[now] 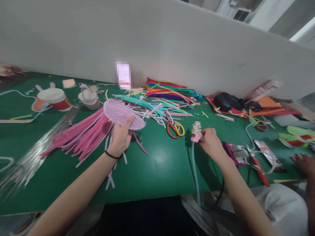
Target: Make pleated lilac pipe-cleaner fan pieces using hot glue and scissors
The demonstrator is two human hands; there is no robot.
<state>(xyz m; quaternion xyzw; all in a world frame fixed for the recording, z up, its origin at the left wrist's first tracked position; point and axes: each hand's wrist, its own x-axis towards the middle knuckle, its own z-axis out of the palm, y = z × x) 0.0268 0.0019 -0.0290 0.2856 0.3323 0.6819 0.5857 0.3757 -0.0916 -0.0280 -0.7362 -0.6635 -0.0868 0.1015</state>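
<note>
My left hand is closed on the edge of a lavender oval piece made of pipe cleaners laid side by side, thumb on top. Behind and to the left of it, pink pipe cleaners lie fanned out on the table. On the right, my right hand grips a small pink glue gun, nose pointing away from me, with pale scraps stuck to it. A long translucent glue stick hangs down from its back end. Between the hands lie pliers with red handles and scissors with a yellow handle.
Colourful pipe cleaners are heaped against the grey partition. Cups stand at the left beside silvery strips. A purple power strip, cables and a phone lie at right, near another person's hand.
</note>
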